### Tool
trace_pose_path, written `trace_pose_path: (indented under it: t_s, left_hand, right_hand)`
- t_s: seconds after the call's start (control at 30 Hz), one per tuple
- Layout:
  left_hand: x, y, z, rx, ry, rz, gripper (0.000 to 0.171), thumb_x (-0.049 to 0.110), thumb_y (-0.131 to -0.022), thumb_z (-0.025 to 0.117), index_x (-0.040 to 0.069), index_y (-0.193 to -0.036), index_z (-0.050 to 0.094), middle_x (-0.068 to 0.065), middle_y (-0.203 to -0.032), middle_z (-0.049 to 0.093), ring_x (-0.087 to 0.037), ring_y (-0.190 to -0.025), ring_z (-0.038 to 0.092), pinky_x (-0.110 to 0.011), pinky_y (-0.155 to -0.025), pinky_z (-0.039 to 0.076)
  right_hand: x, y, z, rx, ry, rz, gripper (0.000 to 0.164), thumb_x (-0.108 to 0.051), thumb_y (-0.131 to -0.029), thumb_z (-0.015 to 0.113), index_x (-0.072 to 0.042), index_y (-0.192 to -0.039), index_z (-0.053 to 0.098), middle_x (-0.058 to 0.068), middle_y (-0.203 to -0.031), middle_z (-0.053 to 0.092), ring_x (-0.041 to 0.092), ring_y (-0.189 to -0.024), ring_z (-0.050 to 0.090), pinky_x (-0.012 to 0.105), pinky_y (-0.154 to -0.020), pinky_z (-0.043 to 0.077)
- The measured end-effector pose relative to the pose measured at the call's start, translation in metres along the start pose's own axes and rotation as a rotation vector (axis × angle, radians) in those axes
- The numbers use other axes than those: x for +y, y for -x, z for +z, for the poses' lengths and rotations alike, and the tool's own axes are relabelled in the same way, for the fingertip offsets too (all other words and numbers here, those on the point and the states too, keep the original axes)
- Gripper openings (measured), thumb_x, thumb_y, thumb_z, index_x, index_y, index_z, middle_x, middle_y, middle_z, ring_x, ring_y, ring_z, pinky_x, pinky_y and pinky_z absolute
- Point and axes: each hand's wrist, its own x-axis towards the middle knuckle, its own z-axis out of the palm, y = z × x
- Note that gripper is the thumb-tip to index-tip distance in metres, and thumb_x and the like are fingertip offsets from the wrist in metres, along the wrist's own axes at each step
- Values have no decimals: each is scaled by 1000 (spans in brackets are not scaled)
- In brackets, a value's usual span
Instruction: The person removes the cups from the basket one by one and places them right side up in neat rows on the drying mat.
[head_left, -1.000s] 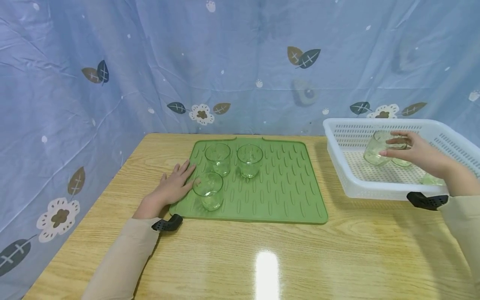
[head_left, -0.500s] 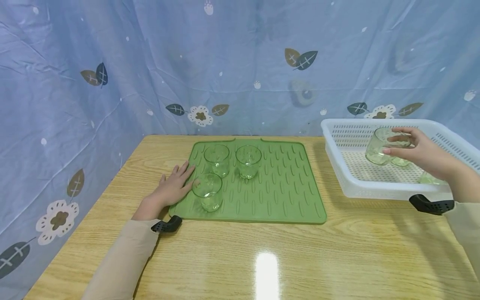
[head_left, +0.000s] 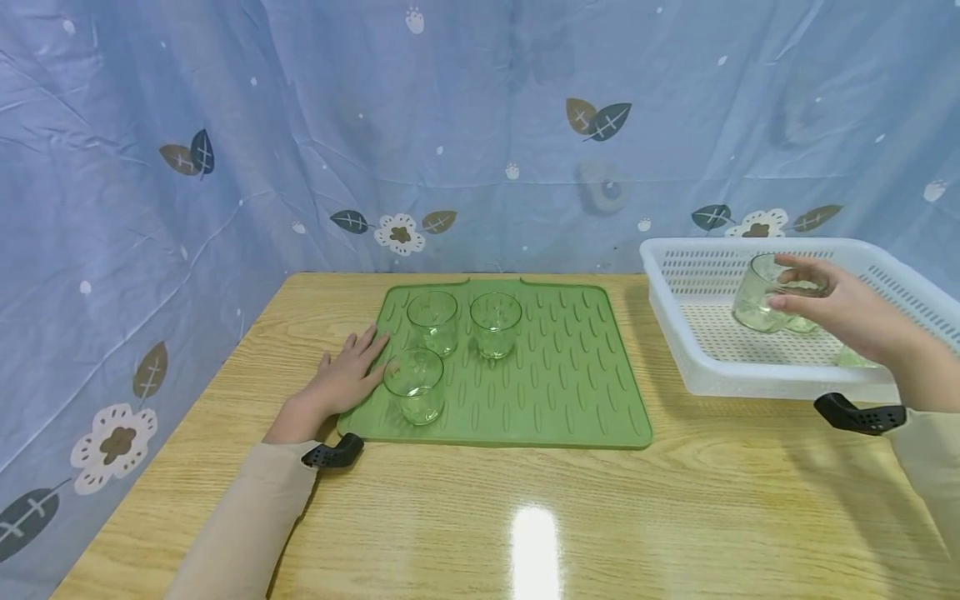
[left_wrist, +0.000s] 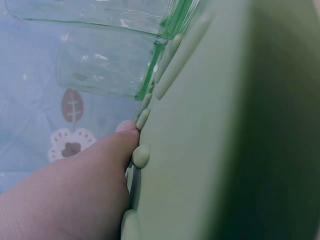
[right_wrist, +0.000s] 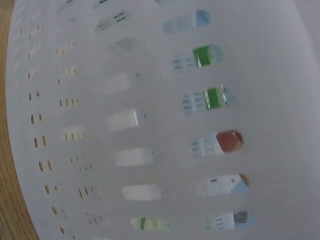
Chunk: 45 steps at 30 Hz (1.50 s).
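Head: green drying mat (head_left: 547,392); on it, three glass tumblers (head_left: 496,323); at its left edge, left hand (head_left: 341,379), fingers spread; right of it, in white basket (head_left: 750,380), right hand (head_left: 855,308) pinching another tumbler (head_left: 752,302), judged pick-up; next calls for rim clearance | Left wrist: thumb (left_wrist: 117,150) on mat | Right wrist: basket wall (right_wrist: 275,90), fingers unseen

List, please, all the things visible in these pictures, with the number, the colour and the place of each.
Printed fabric curtain: seemingly one, blue, behind and left
Wood-grain table: one, light brown, foreground
Rectangular rubber-like mat: one, green, middle of table
Rectangular perforated plastic basket: one, white, right side of table
Round glass tumblers: three, clear green-tinted, upright on the mat's left half
Glass tumblers inside the basket: at least two, green-tinted, partly hidden
Held glass tumbler: one, green-tinted, at the basket, gripped by the right hand
Sleeves: two, beige, lower left and right
Wrist devices: two, black, at the wrists
Hands: two, bare; left hand resting at the mat's left edge
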Motion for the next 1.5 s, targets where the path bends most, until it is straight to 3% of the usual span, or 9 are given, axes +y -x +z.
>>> trace_pose_path:
  t_s: [0.17, 0.3, 0.43, 0.6, 0.77, 1.0, 1.27, 1.5]
  left_hand:
    - [-1, 0, 1, 0, -2, -3, 72, 53, -110, 37, 9, -165, 21, -18, -170, 5, -50, -152, 1, -80, -110, -1]
    - [-1, 0, 2, 0, -2, -2, 73, 55, -109, 36, 10, -165, 20, -18, -171, 4, -50, -152, 1, -80, -110, -1]
    - [-2, 0, 2, 1, -2, 0, 73, 55, -109, 36, 10, -165, 20, -18, -171, 4, -50, -152, 1, -79, -110, -2]
    - [-2, 0, 2, 1, -1, 2, 74, 55, -109, 36, 10, -165, 20, -18, -171, 4, -50, -152, 1, -79, -110, -2]
    - [-2, 0, 3, 3, -3, 6, 74, 56, -109, 36, 10, -165, 20, -18, -171, 4, -50, -152, 1, -80, -110, -1]
    - [-3, 0, 3, 1, -3, 3, 75, 56, -109, 35, 10, -166, 19, -17, -171, 4, -50, -152, 0, -80, -110, -1]
    - [-5, -1, 3, -6, -19, 6, 74, 55, -109, 35, 11, -166, 17, -17, -171, 2, -49, -152, 0, -80, -110, 0]
    - [-5, -2, 1, -14, -27, 6, 71, 51, -110, 36, 11, -166, 17, -17, -171, 2, -49, -153, -1, -80, -110, -1]
  right_hand:
    - [-4, 1, 3, -11, -1, 11, 70, -27, -107, 59, -13, -165, 23, 8, -147, 33, -8, -110, 36, 19, -82, 39]
    - [-5, 2, 5, -16, -52, -12, 60, -22, -107, 59, -23, -160, 31, 0, -141, 35, -9, -109, 39, 12, -78, 38]
    - [-7, 2, 8, -32, -152, -75, 48, -12, -107, 56, -36, -145, 38, -14, -134, 38, -13, -108, 44, 9, -80, 40]
    - [-15, 2, 13, -11, -246, -184, 48, 3, -105, 53, -29, -139, 42, -23, -133, 46, -11, -112, 54, 8, -85, 44]
    - [-27, 4, 16, 37, -251, -206, 50, 2, -105, 54, -31, -142, 42, -29, -134, 50, -13, -114, 52, 7, -85, 43]
    - [-45, 5, 23, 36, -235, -242, 52, 2, -105, 55, -29, -145, 44, -25, -134, 52, -10, -116, 52, 8, -85, 43]
    - [-61, 0, 36, -125, -555, -432, 53, 19, -99, 50, -13, -142, 52, -8, -135, 60, 1, -124, 55, 13, -92, 49]
    - [-80, -2, 51, -160, -494, -449, 54, 19, -96, 53, -12, -140, 51, -6, -135, 58, 2, -124, 55, 15, -90, 51]
